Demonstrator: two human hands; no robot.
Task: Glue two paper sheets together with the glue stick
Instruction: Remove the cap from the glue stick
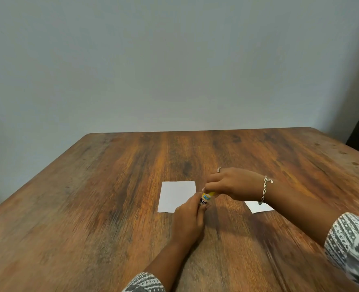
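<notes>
A: Holding what?
B: Left hand (188, 218) and right hand (231, 185) both close on the small yellow-capped glue stick (206, 198), just beside the white rectangular paper sheet (176, 196).
A: Other sheet?
B: The second white paper sheet (258, 207) lies under the right wrist. The brown wooden table (90, 197) has wide bare room. The label reads "KIN".

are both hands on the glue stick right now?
Touching. The head view shows the left hand gripping the glue stick at its base, and the right hand pinching its top.
</notes>
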